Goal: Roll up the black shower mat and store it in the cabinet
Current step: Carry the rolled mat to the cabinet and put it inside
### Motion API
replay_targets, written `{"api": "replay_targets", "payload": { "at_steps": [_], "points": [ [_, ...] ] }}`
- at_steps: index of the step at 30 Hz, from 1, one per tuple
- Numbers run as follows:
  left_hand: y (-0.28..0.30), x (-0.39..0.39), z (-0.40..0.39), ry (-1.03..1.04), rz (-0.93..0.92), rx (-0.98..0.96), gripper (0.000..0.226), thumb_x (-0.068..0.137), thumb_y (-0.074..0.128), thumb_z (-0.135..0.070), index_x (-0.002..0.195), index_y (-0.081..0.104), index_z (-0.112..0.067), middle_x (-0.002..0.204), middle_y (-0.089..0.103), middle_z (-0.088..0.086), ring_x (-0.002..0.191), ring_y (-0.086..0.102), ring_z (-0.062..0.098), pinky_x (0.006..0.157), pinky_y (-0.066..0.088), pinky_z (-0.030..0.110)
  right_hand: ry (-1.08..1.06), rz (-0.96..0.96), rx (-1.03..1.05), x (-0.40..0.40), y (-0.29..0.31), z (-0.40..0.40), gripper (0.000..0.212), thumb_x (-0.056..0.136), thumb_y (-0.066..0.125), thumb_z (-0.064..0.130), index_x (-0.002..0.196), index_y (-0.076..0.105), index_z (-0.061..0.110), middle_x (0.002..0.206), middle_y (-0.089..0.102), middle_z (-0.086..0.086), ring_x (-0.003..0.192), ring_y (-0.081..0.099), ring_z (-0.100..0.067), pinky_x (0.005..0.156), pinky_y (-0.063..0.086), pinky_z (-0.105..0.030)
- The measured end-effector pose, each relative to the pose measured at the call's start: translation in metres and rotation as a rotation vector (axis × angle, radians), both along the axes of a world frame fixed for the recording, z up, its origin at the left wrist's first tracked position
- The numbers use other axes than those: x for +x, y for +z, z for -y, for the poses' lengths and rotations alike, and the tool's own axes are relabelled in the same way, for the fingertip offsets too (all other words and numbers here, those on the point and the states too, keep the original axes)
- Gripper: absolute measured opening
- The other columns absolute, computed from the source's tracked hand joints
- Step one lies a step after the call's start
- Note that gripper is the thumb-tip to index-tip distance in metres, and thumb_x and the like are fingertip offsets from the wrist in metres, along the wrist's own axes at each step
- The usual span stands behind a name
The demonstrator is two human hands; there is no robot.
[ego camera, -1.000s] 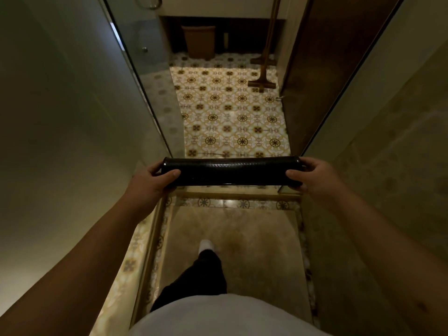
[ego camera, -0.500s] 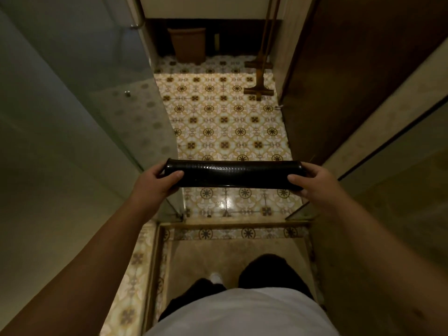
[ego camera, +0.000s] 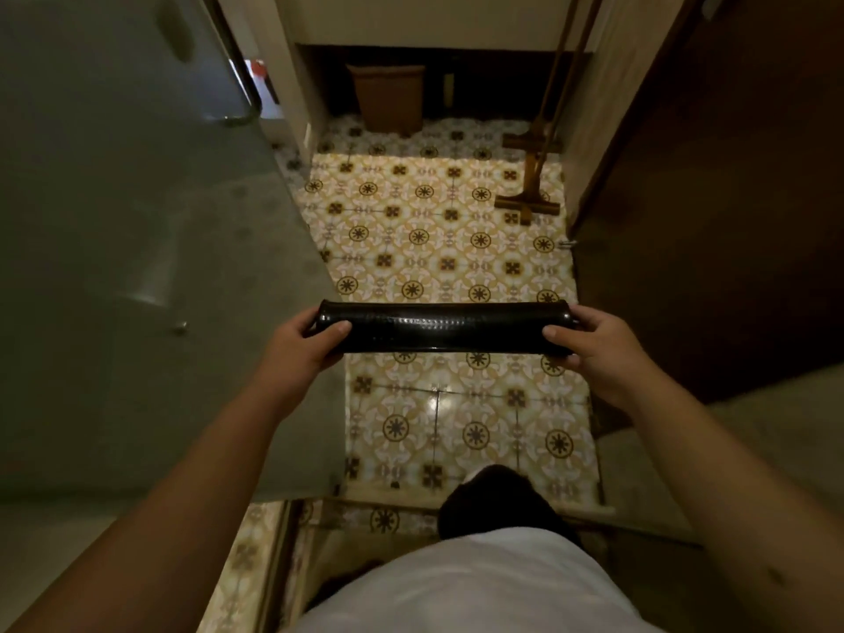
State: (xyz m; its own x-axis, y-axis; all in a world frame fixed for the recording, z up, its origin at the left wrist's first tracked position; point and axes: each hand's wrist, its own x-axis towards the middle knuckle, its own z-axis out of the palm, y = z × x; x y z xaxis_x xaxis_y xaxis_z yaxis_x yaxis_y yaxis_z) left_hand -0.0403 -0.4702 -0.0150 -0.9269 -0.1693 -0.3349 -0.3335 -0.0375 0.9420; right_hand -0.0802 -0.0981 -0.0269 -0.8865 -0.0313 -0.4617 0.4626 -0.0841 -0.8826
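The black shower mat [ego camera: 445, 328] is rolled into a tight glossy tube and held level in front of me, above the patterned floor. My left hand [ego camera: 297, 347] grips its left end, thumb on top. My right hand [ego camera: 596, 347] grips its right end the same way. A pale cabinet front [ego camera: 424, 16] with a dark recess under it runs across the far end of the room; I cannot tell whether it is open.
A glass shower door [ego camera: 137, 221] with a metal handle stands on my left. A dark wooden door [ego camera: 712, 198] is on my right. Ahead are a brown bin [ego camera: 388, 100] and two leaning floor squeegees [ego camera: 527, 198]. My leg [ego camera: 498, 504] crosses the shower threshold.
I have walked forward out of the shower stall onto the patterned tiles, carrying the rolled mat. The bin and squeegees are closer; both hands keep the same grip.
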Motion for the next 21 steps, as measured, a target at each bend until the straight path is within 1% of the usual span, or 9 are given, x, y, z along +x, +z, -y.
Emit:
{"api": "replay_targets", "payload": {
  "at_steps": [4,5,8,11,12,14,17,19,21],
  "points": [
    [0.012,-0.073,-0.004,0.040,-0.002,0.030,0.021,0.086,0.068,-0.015,0.097,0.073,-0.032,0.098,0.072,-0.003,0.094,0.069,0.015,0.071,0.055,0.025,0.034,0.010,0.013,-0.083,0.018,-0.006,0.037,0.073,0.078,0.005,0.106,0.070,0.021,0.113,0.066,-0.006,0.092,0.071,-0.021,0.069,0.057,-0.028],
    [0.015,-0.090,-0.004,0.039,0.003,0.031,0.022,0.087,0.068,-0.015,0.098,0.073,-0.032,0.098,0.072,-0.003,0.093,0.069,0.014,0.072,0.055,0.026,0.053,0.008,0.029,-0.104,0.024,-0.006,0.037,0.072,0.079,0.006,0.103,0.071,0.022,0.111,0.067,-0.005,0.093,0.070,-0.022,0.068,0.057,-0.029],
    [0.016,-0.133,-0.002,0.076,0.004,0.023,0.020,0.087,0.067,-0.014,0.099,0.072,-0.030,0.098,0.071,-0.002,0.091,0.068,0.012,0.072,0.055,0.026,0.094,0.013,0.062,-0.161,0.033,0.000,0.039,0.074,0.078,0.006,0.108,0.069,0.021,0.111,0.066,-0.004,0.095,0.069,-0.024,0.069,0.057,-0.030],
    [0.009,-0.185,0.010,0.108,0.007,0.024,0.020,0.087,0.067,-0.015,0.102,0.070,-0.027,0.101,0.069,0.000,0.089,0.067,0.011,0.072,0.054,0.026,0.127,0.003,0.069,-0.216,0.029,0.013,0.030,0.074,0.078,0.008,0.098,0.075,0.027,0.107,0.070,-0.004,0.091,0.071,-0.021,0.070,0.058,-0.030],
    [0.003,-0.205,0.017,0.109,0.005,0.027,0.021,0.087,0.067,-0.015,0.105,0.070,-0.026,0.102,0.069,0.001,0.090,0.067,0.012,0.072,0.053,0.026,0.145,-0.009,0.073,-0.236,0.023,0.020,0.029,0.074,0.078,0.009,0.097,0.075,0.028,0.104,0.072,-0.002,0.092,0.071,-0.021,0.069,0.057,-0.029],
    [-0.013,-0.245,0.033,0.115,0.001,0.036,0.025,0.087,0.067,-0.015,0.112,0.067,-0.021,0.103,0.068,0.002,0.091,0.066,0.013,0.071,0.053,0.025,0.156,-0.018,0.081,-0.278,0.007,0.034,0.033,0.075,0.078,0.011,0.104,0.073,0.026,0.103,0.073,-0.001,0.094,0.071,-0.022,0.069,0.057,-0.028],
    [-0.031,-0.304,0.054,0.122,-0.013,0.021,0.031,0.087,0.068,-0.016,0.118,0.065,-0.017,0.103,0.068,0.001,0.087,0.068,0.008,0.067,0.054,0.021,0.129,-0.016,0.080,-0.341,-0.015,0.059,0.043,0.076,0.078,0.010,0.117,0.066,0.019,0.112,0.068,-0.005,0.097,0.069,-0.023,0.070,0.057,-0.030],
    [-0.034,-0.336,0.067,0.147,-0.010,0.033,0.031,0.087,0.067,-0.014,0.118,0.064,-0.014,0.101,0.068,0.001,0.081,0.069,0.004,0.064,0.053,0.018,0.134,-0.014,0.087,-0.377,-0.021,0.078,0.037,0.077,0.077,0.009,0.112,0.069,0.021,0.112,0.068,-0.005,0.096,0.069,-0.021,0.070,0.057,-0.031],
    [-0.035,-0.360,0.080,0.184,0.012,0.046,0.034,0.087,0.067,-0.014,0.121,0.062,-0.014,0.103,0.067,0.001,0.084,0.069,0.007,0.064,0.054,0.019,0.149,-0.009,0.088,-0.407,-0.022,0.093,0.034,0.078,0.076,0.008,0.109,0.070,0.022,0.112,0.069,-0.006,0.097,0.069,-0.022,0.071,0.057,-0.032]
  ]
}}
